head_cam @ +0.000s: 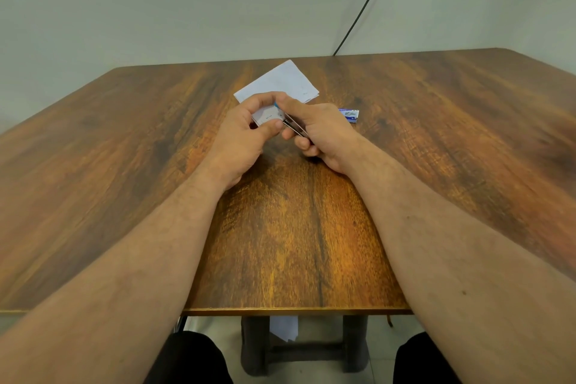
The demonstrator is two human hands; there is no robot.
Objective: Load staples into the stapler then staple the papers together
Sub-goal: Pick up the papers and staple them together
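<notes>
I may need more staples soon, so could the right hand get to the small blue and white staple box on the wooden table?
Probably yes: the small blue and white staple box lies just beyond the right hand with nothing between, but that hand grips the metal stapler.

Both bare forearms reach forward from the lower corners and converge at the middle, wrists low. The left hand (246, 131) is curled, its thumb and fingers (265, 99) pinching a small object. The right hand (321, 131) meets it fingertip to fingertip, index finger stretched toward the left hand, the remaining fingers curled under around a thin, dark object. Knuckles face up.
</notes>
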